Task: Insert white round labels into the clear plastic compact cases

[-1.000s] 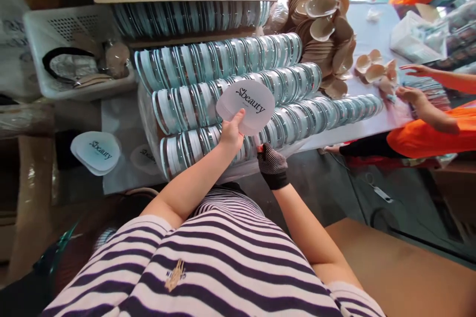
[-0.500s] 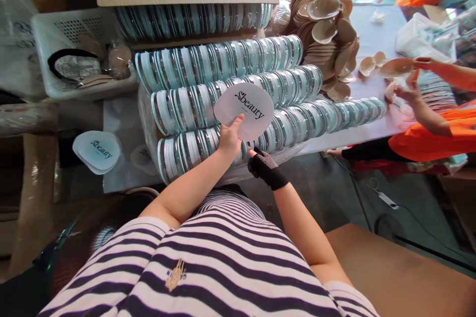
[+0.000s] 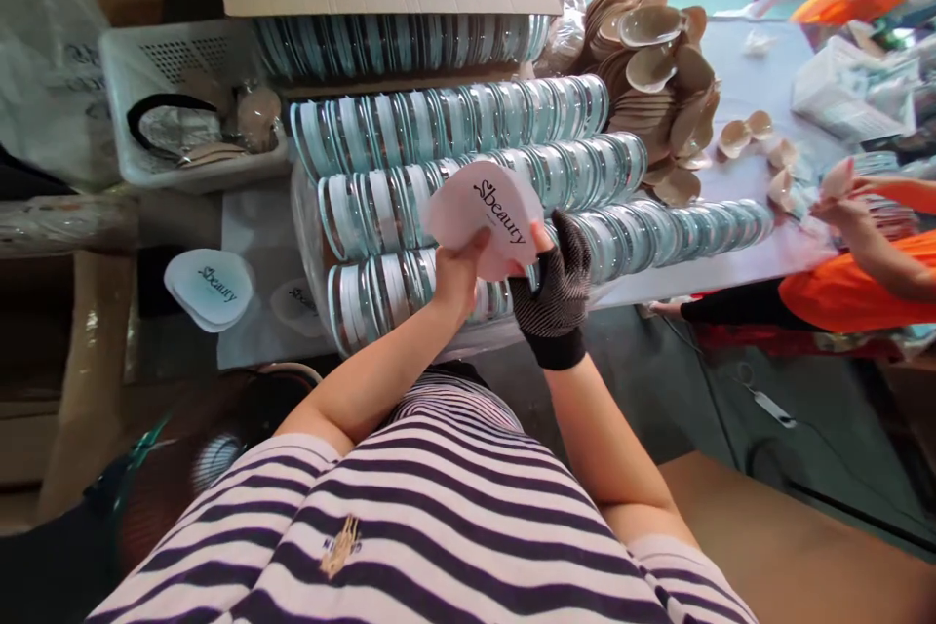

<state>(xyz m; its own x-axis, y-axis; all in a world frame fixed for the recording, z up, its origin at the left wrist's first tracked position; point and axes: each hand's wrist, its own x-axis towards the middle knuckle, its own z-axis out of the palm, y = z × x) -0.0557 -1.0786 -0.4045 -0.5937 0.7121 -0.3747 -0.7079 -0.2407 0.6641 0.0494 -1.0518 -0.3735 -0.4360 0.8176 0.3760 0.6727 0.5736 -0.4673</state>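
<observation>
White printed card (image 3: 486,214) pinched in bare left hand (image 3: 457,275); gloved right hand (image 3: 557,288) grips its edge, apparently.

Striped tee, one glove
Navy-white striped shirt (image 3: 439,507), gold chest logo (image 3: 337,544); black dotted fingerless glove on right hand (image 3: 556,288); left hand (image 3: 457,278) bare.

The gloved right hand (image 3: 557,292) rises from below to grip the white "beauty" card (image 3: 484,216), now bending.
</observation>
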